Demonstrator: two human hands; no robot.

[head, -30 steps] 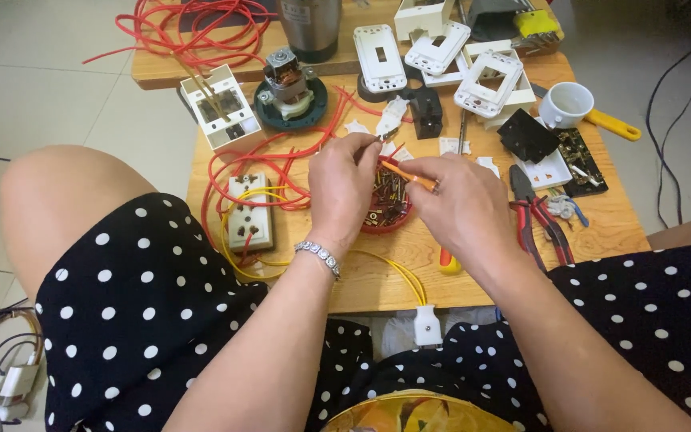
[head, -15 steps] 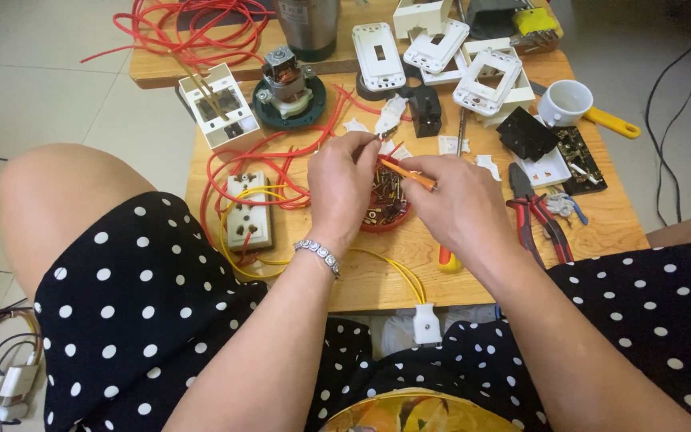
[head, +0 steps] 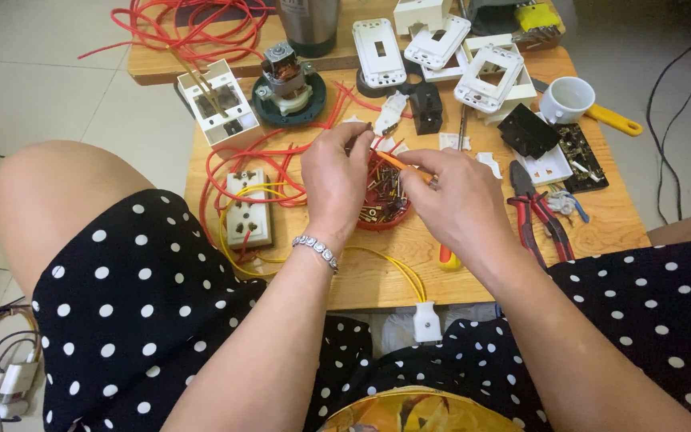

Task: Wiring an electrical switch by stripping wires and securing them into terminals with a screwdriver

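The fingers (head: 361, 142) of the left hand (head: 336, 182) are pinched narrow over something small that the pictures do not resolve, just above the far rim of a shallow red dish (head: 384, 210) full of small brass screws and terminals. The right hand (head: 459, 200) closes its fingers around a slim orange screwdriver (head: 403, 163), whose tip points left toward the left fingertips; the two hands nearly touch over the dish. A beaded silver bracelet (head: 317, 250) circles the left wrist.

The dish sits near the middle of a low wooden bench (head: 377, 280). Left of the left hand, a cream double socket (head: 248, 208) lies face up, tangled in loops of red wire (head: 281, 164) and a yellow wire (head: 393, 268) that runs under the wrists to a small white plug (head: 426, 322) hanging off the near edge. Right of the right hand lie red-handled pliers (head: 539, 216), partly under the wrist.

Farther out, a small electric motor (head: 287, 80) stands on a dark green round base, beside an open white switch box (head: 217, 102). White switch plates and frames (head: 441, 48) crowd the far side, with a white cup (head: 566, 99) on the right and a steel tumbler (head: 307, 24) at the back. The person's knees, in a black dress with white dots (head: 145, 312), flank the bench.
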